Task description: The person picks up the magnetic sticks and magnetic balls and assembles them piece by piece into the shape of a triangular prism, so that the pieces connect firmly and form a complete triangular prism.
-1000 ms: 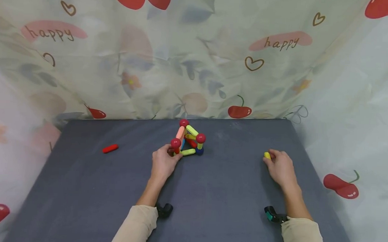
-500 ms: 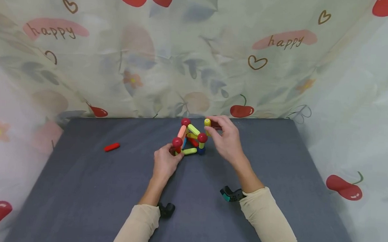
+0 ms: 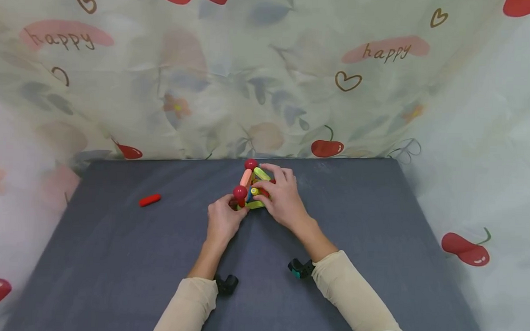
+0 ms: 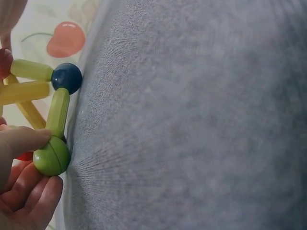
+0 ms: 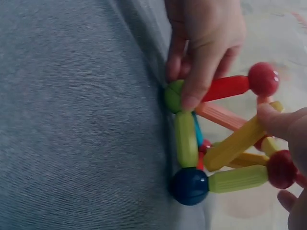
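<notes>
A frame of magnetic sticks and balls stands at the table's far side. Its red balls [image 3: 240, 193] sit on top. Low at the front are a green ball [image 4: 52, 156] and a dark blue ball [image 5: 189, 186], joined by a light green stick [image 5: 186, 139]. My left hand [image 3: 223, 220] grips the green ball between thumb and fingers. My right hand [image 3: 285, 203] pinches a yellow stick [image 5: 232, 141], which slants across the frame in the right wrist view. In the head view that hand hides the frame's right side.
One loose red stick [image 3: 150, 200] lies to the left on the dark grey table [image 3: 113, 257]. A patterned cloth [image 3: 224, 86] hangs right behind the table's back edge. Wrist cameras [image 3: 227, 284] are worn on both forearms.
My right hand has brought the yellow stick from the right side of the table leftward to the frame. The left hand keeps its hold on the green ball.
</notes>
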The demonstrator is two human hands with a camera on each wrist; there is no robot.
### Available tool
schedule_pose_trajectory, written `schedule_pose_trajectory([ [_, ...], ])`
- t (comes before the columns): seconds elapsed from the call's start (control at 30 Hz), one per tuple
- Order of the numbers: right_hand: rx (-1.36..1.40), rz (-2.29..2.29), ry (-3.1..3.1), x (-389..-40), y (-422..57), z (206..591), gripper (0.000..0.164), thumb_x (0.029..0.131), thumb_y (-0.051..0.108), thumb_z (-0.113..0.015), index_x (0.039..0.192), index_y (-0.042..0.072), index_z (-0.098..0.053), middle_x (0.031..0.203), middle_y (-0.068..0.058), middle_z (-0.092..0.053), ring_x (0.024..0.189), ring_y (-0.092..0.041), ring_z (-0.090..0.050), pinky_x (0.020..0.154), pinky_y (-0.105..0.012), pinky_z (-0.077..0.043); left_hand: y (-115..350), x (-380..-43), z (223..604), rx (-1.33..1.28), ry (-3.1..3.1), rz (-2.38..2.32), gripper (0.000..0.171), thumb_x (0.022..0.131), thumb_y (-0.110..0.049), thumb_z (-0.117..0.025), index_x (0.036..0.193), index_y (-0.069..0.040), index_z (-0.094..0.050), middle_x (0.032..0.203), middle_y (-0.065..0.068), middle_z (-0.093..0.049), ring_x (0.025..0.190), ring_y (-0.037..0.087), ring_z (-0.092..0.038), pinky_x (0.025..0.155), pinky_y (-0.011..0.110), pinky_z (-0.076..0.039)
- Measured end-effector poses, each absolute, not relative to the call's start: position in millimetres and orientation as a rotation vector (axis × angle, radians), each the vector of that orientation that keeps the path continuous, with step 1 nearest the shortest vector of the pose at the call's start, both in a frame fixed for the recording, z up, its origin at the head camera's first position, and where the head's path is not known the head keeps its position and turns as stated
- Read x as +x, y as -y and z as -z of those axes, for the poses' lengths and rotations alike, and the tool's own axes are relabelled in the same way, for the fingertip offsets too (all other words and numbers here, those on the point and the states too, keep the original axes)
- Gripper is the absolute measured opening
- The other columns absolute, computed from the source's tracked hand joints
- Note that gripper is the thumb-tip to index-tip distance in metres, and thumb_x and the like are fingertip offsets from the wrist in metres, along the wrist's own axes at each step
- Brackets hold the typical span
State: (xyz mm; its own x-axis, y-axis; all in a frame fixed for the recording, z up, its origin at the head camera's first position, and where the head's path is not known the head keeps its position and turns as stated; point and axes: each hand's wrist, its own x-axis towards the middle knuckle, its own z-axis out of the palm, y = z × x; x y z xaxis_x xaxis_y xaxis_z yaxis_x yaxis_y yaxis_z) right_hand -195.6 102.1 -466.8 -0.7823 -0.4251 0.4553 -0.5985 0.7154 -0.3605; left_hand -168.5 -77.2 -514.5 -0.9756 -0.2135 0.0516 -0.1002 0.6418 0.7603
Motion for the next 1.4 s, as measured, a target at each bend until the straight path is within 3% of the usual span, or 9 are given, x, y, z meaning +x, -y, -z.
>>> schedule_pose_trajectory([
  [0.17, 0.774, -0.646, 2.590, -195, -97, 471, 0.027, 0.086, 0.030, -0.081, 0.110, 0.020, -0.080, 0.159, -0.010, -0.040, 0.128, -0.036, -0.041, 0.103, -0.057, -0.038, 78, -169, 512, 0.269, 2.722, 1.238, 0.038, 0.081, -0.026, -0.087, 0.111, -0.005, -0.075, 0.101, 0.014, -0.078, 0.089, 0.029, -0.073, 0.083, 0.046, -0.061],
  [0.5, 0.742, -0.573, 2.628, -193, -86, 477, 0.031, 0.085, 0.031, -0.083, 0.115, 0.023, -0.078, 0.161, -0.008, -0.037, 0.127, -0.036, -0.041, 0.098, -0.055, -0.037, 76, -168, 513, 0.255, 2.723, 1.231, 0.035, 0.081, -0.026, -0.087, 0.108, -0.007, -0.076, 0.098, 0.013, -0.078, 0.086, 0.028, -0.072, 0.082, 0.045, -0.061],
  [0.67, 0.596, -0.891, 2.580, -192, -105, 483, 0.048, 0.082, 0.034, -0.086, 0.122, 0.013, -0.068, 0.154, -0.015, -0.040, 0.129, -0.037, -0.042, 0.105, -0.056, -0.040, 74, -168, 513, 0.250, 2.729, 1.230, 0.035, 0.081, -0.025, -0.087, 0.109, -0.007, -0.076, 0.100, 0.014, -0.079, 0.089, 0.029, -0.074, 0.083, 0.046, -0.061],
  [0.8, 0.448, -1.343, 2.615, -199, -124, 501, 0.057, 0.083, 0.030, -0.086, 0.130, 0.010, -0.059, 0.139, -0.014, -0.045, 0.122, -0.030, -0.052, 0.101, -0.048, -0.049, 75, -168, 513, 0.276, 2.729, 1.231, 0.035, 0.081, -0.024, -0.087, 0.110, -0.008, -0.076, 0.101, 0.014, -0.079, 0.092, 0.029, -0.074, 0.085, 0.046, -0.060],
  [1.0, 0.406, -1.512, 2.888, -210, -138, 527, 0.048, 0.090, 0.030, -0.079, 0.130, 0.008, -0.065, 0.116, -0.012, -0.057, 0.099, -0.024, -0.058, 0.086, -0.033, -0.050, 75, -167, 513, 0.292, 2.738, 1.223, 0.038, 0.081, -0.025, -0.087, 0.112, -0.007, -0.075, 0.103, 0.014, -0.078, 0.094, 0.029, -0.074, 0.086, 0.046, -0.061],
  [1.23, 0.465, -1.509, 2.962, -214, -138, 528, 0.035, 0.095, 0.030, -0.074, 0.125, 0.012, -0.070, 0.114, -0.010, -0.058, 0.098, -0.021, -0.057, 0.087, -0.034, -0.047, 76, -166, 514, 0.285, 2.738, 1.237, 0.039, 0.082, -0.026, -0.087, 0.114, -0.007, -0.074, 0.104, 0.014, -0.077, 0.094, 0.028, -0.073, 0.087, 0.046, -0.060],
  [1.4, 0.463, -1.502, 2.986, -214, -138, 528, 0.034, 0.095, 0.031, -0.074, 0.124, 0.013, -0.070, 0.113, -0.009, -0.058, 0.097, -0.021, -0.057, 0.087, -0.034, -0.047, 93, -165, 510, 0.154, 2.830, 1.276, 0.049, 0.080, -0.029, -0.089, 0.122, -0.010, -0.071, 0.109, 0.011, -0.071, 0.095, 0.026, -0.069, 0.087, 0.044, -0.060],
])
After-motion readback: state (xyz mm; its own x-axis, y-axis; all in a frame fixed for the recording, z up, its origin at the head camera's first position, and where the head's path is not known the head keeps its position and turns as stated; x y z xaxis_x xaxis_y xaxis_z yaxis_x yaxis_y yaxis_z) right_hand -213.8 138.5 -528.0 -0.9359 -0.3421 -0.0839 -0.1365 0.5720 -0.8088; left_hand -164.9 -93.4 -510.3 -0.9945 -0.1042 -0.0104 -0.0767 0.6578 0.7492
